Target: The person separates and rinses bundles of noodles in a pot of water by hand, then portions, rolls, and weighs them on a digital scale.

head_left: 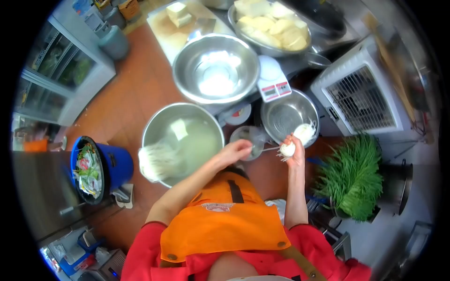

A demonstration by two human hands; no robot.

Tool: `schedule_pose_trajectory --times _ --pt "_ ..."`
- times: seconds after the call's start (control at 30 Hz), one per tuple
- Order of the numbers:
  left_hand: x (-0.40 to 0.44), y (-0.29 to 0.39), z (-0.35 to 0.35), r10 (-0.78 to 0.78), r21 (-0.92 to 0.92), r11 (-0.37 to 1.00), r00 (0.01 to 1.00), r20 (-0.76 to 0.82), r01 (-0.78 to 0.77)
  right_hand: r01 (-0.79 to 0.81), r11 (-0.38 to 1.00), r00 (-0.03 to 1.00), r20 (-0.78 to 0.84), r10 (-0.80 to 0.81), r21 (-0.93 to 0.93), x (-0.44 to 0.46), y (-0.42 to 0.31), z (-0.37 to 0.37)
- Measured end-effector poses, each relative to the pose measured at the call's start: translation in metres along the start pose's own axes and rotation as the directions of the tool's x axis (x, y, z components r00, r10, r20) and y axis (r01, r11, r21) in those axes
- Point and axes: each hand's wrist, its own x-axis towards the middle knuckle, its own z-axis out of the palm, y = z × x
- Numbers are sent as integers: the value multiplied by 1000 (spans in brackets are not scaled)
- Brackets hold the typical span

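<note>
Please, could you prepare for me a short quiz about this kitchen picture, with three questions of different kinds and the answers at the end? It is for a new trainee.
1. Multiple choice: Which hand has the white, stringy food in its grip?
A) The left hand
B) The right hand
C) Neither hand

2. True or false: From the wearer's view, the blue bin stands to the left of the large pot of cloudy liquid.

3. Fill in the missing word: The small white device with the red-and-white panel, next to the large steel bowl, is a kitchen ____.

Key: 1. B; 2. True; 3. scale
</note>
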Motion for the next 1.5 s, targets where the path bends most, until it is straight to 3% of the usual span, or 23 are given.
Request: schedule_pose_trajectory --times 0.1,0.13,0.17,0.23,0.33,0.47,0.53,0.57,0.63,0.7,0.73,0.83,1.13,1.33,1.5 --pt "91 19 15 -22 -299 954 986 -163 -28 61 997 990 -121 -66 -45 60 -40 -23" --pt "122 28 14 -97 -380 925 973 -211 10 82 993 990 -112 -91 -81 82 -52 -31" --pt "148 34 15 -181 -410 910 951 -249 66 101 987 988 -108 -114 -125 103 -65 -41" --pt "182 40 20 -234 -507 862 892 -386 7 97 980 982 -146 -124 -176 125 -80 -37" --pt "224 38 12 -223 -547 832 848 -480 -91 56 974 987 -136 -87 -218 178 -92 -41" --pt "251 39 1 -208 -640 761 893 -400 -110 120 888 980 -88 -176 -444 203 -84 -17" --pt "259 42 -4 -205 -744 658 922 -327 -118 152 755 968 -58 -244 -638 202 -76 -2" --pt "264 44 -4 -195 -794 597 937 -289 -120 140 642 980 11 -201 -754 202 -76 -2" --pt "272 42 -4 -162 -820 555 948 -273 -141 476 216 849 382 -364 -852 199 -67 4" --pt "276 37 -6 -137 -863 487 963 -230 -136 506 86 837 464 -291 -858 193 -64 23" --pt "271 54 1 -247 -892 435 937 -248 -122 503 32 846 484 -222 -864 196 -59 21" --pt "264 64 6 -102 -849 501 962 -252 -169 605 -115 778 615 -128 -788 204 -57 23" --pt "264 69 6 -86 -807 551 948 -306 -211 709 -248 674 738 -41 -661 221 -57 16" --pt "261 73 5 -93 -824 524 948 -304 -213 671 -373 707 704 63 -641 217 -60 27" --pt "261 74 5 -132 -829 524 944 -304 -193 695 -370 689 718 98 -616 221 -61 24"
